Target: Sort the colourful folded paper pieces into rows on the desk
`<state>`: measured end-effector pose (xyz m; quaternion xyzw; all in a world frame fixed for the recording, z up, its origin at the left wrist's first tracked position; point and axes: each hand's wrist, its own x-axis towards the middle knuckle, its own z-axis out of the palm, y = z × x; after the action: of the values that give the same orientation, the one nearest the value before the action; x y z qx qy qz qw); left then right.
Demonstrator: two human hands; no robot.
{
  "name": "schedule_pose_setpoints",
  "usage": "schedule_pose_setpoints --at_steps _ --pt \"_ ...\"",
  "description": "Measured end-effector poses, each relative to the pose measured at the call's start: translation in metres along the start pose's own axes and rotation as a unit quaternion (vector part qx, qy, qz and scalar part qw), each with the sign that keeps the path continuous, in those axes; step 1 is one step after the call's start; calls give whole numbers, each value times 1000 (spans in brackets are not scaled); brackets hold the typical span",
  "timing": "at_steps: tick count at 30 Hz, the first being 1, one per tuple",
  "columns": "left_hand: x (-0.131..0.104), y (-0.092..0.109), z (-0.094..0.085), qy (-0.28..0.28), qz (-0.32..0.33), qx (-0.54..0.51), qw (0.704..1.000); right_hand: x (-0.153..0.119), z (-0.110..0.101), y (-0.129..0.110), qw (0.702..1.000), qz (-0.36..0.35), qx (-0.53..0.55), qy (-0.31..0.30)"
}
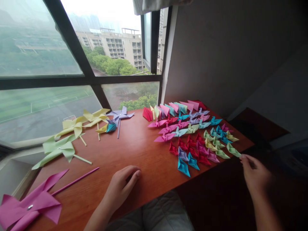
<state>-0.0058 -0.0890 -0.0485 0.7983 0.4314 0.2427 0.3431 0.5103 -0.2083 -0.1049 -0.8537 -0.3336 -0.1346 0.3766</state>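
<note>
My right hand (256, 173) is at the table's right edge, thumb and finger pinched on the near tip of a light green paper boat (233, 150). My left hand (124, 184) rests on the tabletop near the front edge, fingers loosely curled and nothing visible in them. Between the hands, folded paper boats stand in rows: blue ones (183, 167) in front, a purple one (183, 154), red ones (203, 158) and another light green one (221, 154). Behind them are rows of paper cranes, a pink one (164, 138) among them.
Paper pinwheels lie along the left: magenta (36, 205), green (60, 149), yellow (74, 126) and purple (119, 114). A yellow-and-blue folded piece (107, 128) lies by them. Upright folded papers (166, 110) line the back of the brown table (134, 144). Windows (120, 78) border the left side.
</note>
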Motion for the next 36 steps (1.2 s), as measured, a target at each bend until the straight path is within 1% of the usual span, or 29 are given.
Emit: schedule_pose_setpoints --at_steps 2,5,9,13,19,26,29,36 --pt "0 0 0 1 1 0 1000 1 5 -4 1000 13 5 2" --pt "1 0 0 5 1 0 1000 1 10 -8 1000 14 15 9" --pt "0 -1 1 8 3 2 1000 0 17 -7 1000 9 18 4" --pt "0 -2 1 7 5 7 1000 1 21 -5 1000 -7 -14 8" --pt "1 -1 2 13 8 15 1000 0 19 -9 999 -36 -36 7" --pt "1 -2 2 9 9 20 1000 1 17 -9 1000 -26 -9 -11" --pt "0 -1 3 7 9 21 1000 2 17 -10 999 -39 -7 -3" --pt "0 0 2 4 9 26 1000 4 16 -13 996 -72 -44 15"
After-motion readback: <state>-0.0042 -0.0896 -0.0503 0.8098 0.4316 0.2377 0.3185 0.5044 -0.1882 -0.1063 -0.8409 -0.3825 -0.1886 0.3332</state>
